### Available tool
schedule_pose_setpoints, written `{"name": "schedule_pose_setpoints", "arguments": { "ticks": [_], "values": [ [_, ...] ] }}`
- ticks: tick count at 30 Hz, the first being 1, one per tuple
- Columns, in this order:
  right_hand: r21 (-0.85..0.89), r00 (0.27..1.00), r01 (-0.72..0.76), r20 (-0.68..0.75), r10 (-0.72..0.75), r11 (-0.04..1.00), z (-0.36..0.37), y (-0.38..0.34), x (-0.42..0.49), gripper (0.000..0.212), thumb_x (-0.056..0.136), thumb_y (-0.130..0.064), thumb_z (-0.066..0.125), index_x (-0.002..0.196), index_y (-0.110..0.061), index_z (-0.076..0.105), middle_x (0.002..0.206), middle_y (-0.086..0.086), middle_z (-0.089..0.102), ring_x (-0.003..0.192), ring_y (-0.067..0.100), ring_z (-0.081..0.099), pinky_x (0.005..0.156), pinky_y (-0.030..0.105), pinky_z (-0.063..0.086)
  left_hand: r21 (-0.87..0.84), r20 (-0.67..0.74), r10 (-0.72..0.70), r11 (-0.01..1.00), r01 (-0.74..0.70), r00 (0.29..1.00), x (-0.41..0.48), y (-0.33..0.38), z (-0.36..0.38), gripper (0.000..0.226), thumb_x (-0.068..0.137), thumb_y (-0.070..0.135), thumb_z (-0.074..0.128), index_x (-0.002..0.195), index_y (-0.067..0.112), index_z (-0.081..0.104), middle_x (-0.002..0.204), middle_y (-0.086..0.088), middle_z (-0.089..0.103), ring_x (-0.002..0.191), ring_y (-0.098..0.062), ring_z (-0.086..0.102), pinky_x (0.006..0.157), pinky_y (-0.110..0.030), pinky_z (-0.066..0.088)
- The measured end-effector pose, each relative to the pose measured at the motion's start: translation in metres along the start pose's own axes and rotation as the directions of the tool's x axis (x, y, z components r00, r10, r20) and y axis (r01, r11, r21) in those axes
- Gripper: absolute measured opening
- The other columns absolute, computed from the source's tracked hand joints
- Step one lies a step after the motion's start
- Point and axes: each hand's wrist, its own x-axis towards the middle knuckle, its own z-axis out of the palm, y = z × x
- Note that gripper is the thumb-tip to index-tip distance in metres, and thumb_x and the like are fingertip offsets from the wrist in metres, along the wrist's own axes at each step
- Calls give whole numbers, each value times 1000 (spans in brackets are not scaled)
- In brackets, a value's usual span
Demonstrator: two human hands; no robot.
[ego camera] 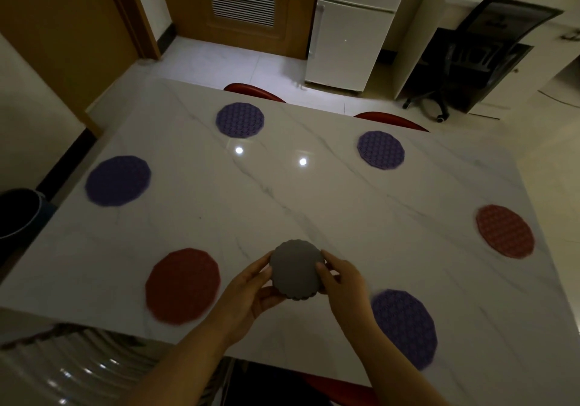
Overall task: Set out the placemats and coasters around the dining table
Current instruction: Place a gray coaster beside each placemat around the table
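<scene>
1. The left hand [251,289] and right hand [342,283] pinch a grey coaster [296,269] between them. Each holds the rim on its own side, with the thumb on the top face.
2. The coaster is round with a scalloped edge and is held face up over the near part of the marble worktop [314,204]. Whether it is one piece or a stack cannot be told.
3. Just left of the coaster lies the left red mat [182,285]. To the right and nearer the person lies the near purple mat [405,327].
4. Further left of the coaster and beyond it is the left purple mat [118,180]. Well to the right is the right red mat [504,231].
5. Well beyond the coaster, by the far edge, lie the far-left purple mat [240,120] and the far-right purple mat [380,149].
6. Beyond those mats are a red chair [254,91], a fridge [354,29] and a black office chair [470,60].
</scene>
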Motion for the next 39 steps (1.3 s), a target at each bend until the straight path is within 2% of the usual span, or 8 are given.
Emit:
{"name": "schedule_pose_setpoints", "arguments": {
  "ticks": [4,10,14,19,24,29,35,39],
  "values": [
    [125,999,38,-5,-38,991,8,-17,0,22,89,-24,59,109,-33,60,90,-12,66,75,6,66,57,11,51,-86,-13,13,996,-14,1000,-9,8,-18,43,84,22,61,127,23,58,121,-5,69,110,-34,65,80,-36,59],
    [-28,992,124,21,-123,992,36,-40,-7,37,90,-29,59,126,-26,57,104,-8,69,88,8,64,83,25,52,-141,-98,54,988,-68,994,-24,15,-48,43,82,20,62,125,20,60,120,-8,69,109,-33,65,76,-33,59],
    [-178,964,266,47,-262,947,53,-51,-11,38,91,-32,56,129,-30,53,96,-10,69,83,8,64,80,23,52,-178,-168,81,978,-111,982,-31,14,-63,42,84,20,61,126,17,59,120,-10,69,106,-31,67,74,-31,59],
    [50,985,162,52,-164,986,67,-63,-11,12,87,-26,62,86,-38,58,80,-17,65,75,-3,63,67,19,54,-232,-211,82,964,-132,974,-36,14,-79,41,83,22,61,124,17,60,118,-11,70,105,-29,68,74,-33,59],
    [366,985,-34,167,-30,930,68,-74,-2,3,88,-18,61,85,-18,60,82,2,69,72,10,69,61,20,57,-225,-261,100,961,-161,960,-41,18,-94,44,81,20,63,124,17,61,117,-10,71,100,-27,70,71,-32,59],
    [596,980,-187,64,186,781,56,-51,18,6,91,-14,56,89,-9,57,90,13,65,78,24,69,61,28,56,-183,-379,172,949,-256,909,-48,28,-115,39,86,16,60,124,21,60,114,-1,72,102,-19,69,71,-30,59],
    [317,932,-355,194,307,879,77,1,13,2,88,-7,60,88,-6,59,86,16,66,75,25,67,50,24,55,-149,-444,219,938,-313,869,-57,33,-132,37,92,11,53,128,20,56,117,0,69,100,-16,70,69,-28,59],
    [112,953,-275,161,256,955,94,12,10,2,87,-14,61,88,-15,60,86,10,68,75,20,67,63,33,58,-168,-404,199,943,-286,893,-58,32,-130,41,94,10,51,135,15,51,124,-6,65,106,-19,66,72,-29,60]
  ]
}}
